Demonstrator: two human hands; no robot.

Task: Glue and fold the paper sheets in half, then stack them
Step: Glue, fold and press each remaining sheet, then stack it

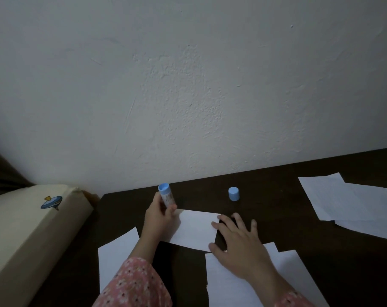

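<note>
Pale textured wall [188, 85] behind, filling the upper part of the view. Below it, dark surface [276, 196] bearing all the work. At left, off the surface, cream cushion [33, 235] with a small blue spinning-top print [51, 202].

Papers, in falling order of size:
- Nearest sheets [265, 284] at lower right, overlapping, partly under the right forearm.
- Loose overlapping sheets [352, 204] at far right, well apart from the hands.
- Single sheet [115, 260] at lower left, partly hidden by the left sleeve [132, 284] — pink, with a small flower pattern.
- Narrower sheet [194, 229] in the middle, flat on the surface between the two hands; whether folded cannot be told.

Right hand [237, 240] flat, fingers straight and spread, fingertips resting on the right edge of the middle sheet, thumb at its near corner; nothing gripped.

Left hand [157, 216] at the left end of the same sheet, fingers curled round the glue stick [166, 197] — tube held tilted, blue end pointing up and away, lower end hidden behind the fingers near the sheet's far left corner.

Blue cap [234, 193] upright on the bare surface beyond the middle sheet, apart from both hands and from the tube.
</note>
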